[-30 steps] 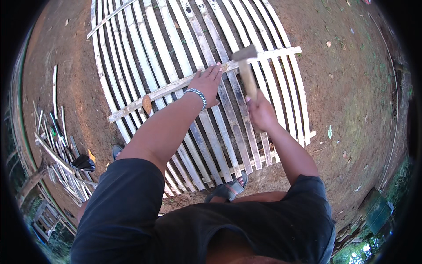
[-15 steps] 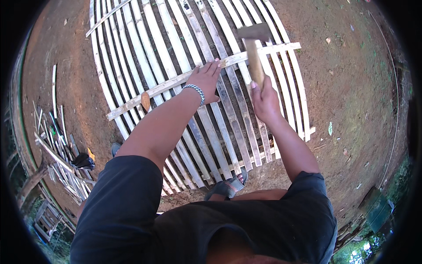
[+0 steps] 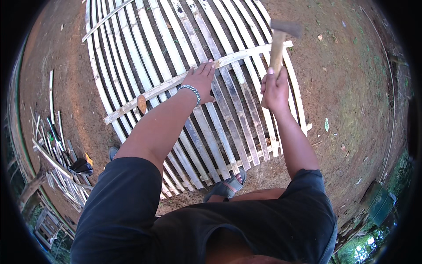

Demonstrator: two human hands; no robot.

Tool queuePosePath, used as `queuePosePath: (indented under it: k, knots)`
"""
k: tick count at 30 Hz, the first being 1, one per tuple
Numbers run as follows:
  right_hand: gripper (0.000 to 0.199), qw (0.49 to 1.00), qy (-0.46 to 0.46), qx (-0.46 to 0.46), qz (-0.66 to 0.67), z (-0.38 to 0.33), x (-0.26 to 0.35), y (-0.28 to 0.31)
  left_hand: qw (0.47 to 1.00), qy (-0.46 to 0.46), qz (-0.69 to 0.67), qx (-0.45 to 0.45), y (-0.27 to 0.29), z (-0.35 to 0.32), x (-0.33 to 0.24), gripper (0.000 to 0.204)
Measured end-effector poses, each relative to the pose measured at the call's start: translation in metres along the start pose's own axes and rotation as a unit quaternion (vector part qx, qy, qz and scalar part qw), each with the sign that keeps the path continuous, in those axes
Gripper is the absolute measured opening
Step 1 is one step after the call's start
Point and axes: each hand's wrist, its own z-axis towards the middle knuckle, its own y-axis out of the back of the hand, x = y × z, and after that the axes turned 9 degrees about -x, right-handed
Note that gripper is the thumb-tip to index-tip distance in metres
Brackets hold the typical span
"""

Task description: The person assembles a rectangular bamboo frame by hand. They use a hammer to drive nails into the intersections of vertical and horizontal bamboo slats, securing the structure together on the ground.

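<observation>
A panel of long, pale slats (image 3: 151,42) lies on the ground, joined by crosspieces. My left hand (image 3: 200,83) rests flat on the middle crosspiece (image 3: 165,85), fingers stretched out, with a chain bracelet (image 3: 190,89) round the wrist. In my right hand (image 3: 277,92) is a hammer (image 3: 277,50), gripped by its wooden handle. Its dark metal head points away from me, raised over the panel's right side. A brown leaf (image 3: 141,104) lies on the crosspiece to the left of my left hand.
Bare brown soil (image 3: 347,88) surrounds the panel. At the left lies a heap of thin strips (image 3: 66,176) with a dark bundle (image 3: 81,166) on it. My sandalled foot (image 3: 226,188) is at the panel's near edge. A green board (image 3: 379,206) stands at the lower right.
My right hand has moved to the right with the hammer, whose head has swung right and slightly farther away. My left hand stays on the crosspiece. The whole view has shifted slightly.
</observation>
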Motion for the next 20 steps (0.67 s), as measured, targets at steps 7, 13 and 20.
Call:
queuePosePath:
  k: [7, 13, 20]
  knots:
    - [0.034, 0.897, 0.036, 0.164, -0.409, -0.003, -0.048, 0.001, 1.000, -0.003, 0.001, 0.018, 0.012, 0.003, -0.005, 0.118]
    - [0.033, 0.875, 0.037, 0.192, -0.443, -0.002, -0.050, 0.005, 1.000, 0.006, 0.004, 0.015, 0.017, 0.009, -0.010, 0.113]
    - [0.032, 0.925, -0.018, 0.199, -0.323, 0.000, -0.038, 0.016, 0.998, -0.026, 0.059, 0.011, 0.020, 0.025, -0.024, 0.112]
